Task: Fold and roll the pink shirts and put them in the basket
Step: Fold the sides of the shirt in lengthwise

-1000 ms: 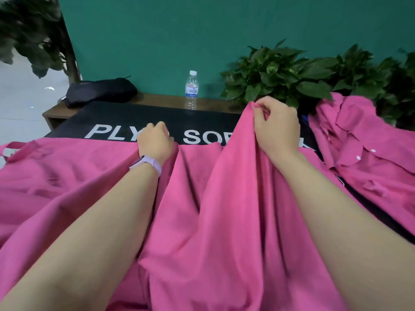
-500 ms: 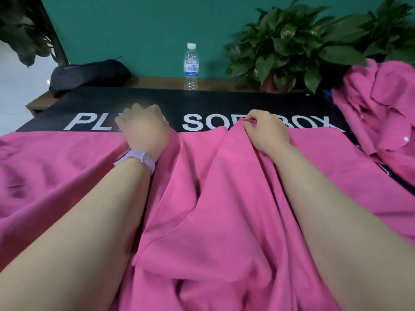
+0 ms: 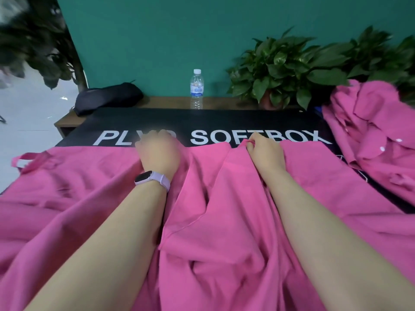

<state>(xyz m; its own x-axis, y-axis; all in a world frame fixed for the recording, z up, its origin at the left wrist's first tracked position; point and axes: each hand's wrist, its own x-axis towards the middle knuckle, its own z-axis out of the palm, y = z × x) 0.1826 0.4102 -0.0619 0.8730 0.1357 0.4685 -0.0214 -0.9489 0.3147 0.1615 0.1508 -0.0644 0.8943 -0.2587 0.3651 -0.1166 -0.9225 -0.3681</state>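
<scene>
Shirt [image 3: 224,221] edge — in rt fingers [image 3: 251,143]

A single wide-angle view came from a camera worn on the person's head. It looked forward and down along both forearms, close over the pink shirt [image 3: 224,221] spread across the near table. It faced the far green wall [image 3: 179,41], where straight lines bowed toward the frame's edges. With one camera only, no second view shared the scene.
</scene>
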